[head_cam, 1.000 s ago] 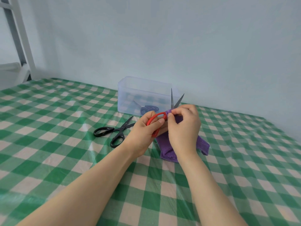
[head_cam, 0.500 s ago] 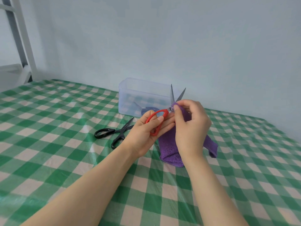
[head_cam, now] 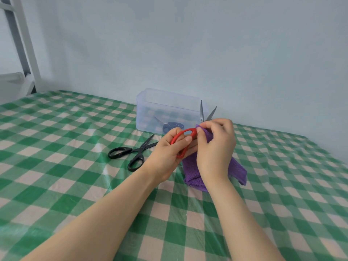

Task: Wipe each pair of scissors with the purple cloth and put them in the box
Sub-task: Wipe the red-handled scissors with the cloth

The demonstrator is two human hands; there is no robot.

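While the left hand [head_cam: 169, 153] grips the red scissors [head_cam: 182, 153] by the handle loop, the blades point upward and stand spread apart in front of the right end of the box [head_cam: 146, 110]. The right hand [head_cam: 216, 147] pinches the purple cloth [head_cam: 192, 170] against the scissors just above the handle. The rest of the cloth hangs below both hands down to the tabletop [head_cam: 75, 166]. Blue scissors [head_cam: 172, 126] lie inside the clear box. Black scissors [head_cam: 143, 147] lie flat on the tabletop, just left of the left hand.
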